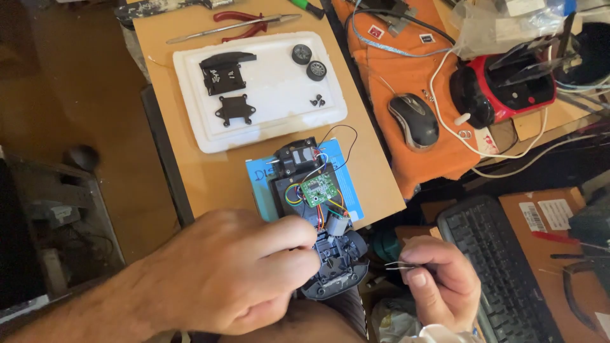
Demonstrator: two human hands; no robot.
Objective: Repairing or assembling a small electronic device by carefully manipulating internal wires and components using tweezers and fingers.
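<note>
An opened toy car chassis (330, 254) lies on a blue card (352, 190), with a green circuit board (316, 188), coloured wires and a small motor (337, 223) showing. My left hand (235, 279) grips the chassis at its near end, fingers curled over the black plastic. My right hand (441, 282) hovers just right of the chassis and pinches thin metal tweezers (397, 267), tips pointing left toward the car.
A white foam tray (190, 95) holds black plastic parts (225, 70), two small wheels (309, 62) and screws (318, 100). Red-handled pliers (244, 22) lie behind it. A computer mouse (414, 121) rests on orange cloth, a black keyboard (502, 267) at right, and a red device (508, 89) with cables.
</note>
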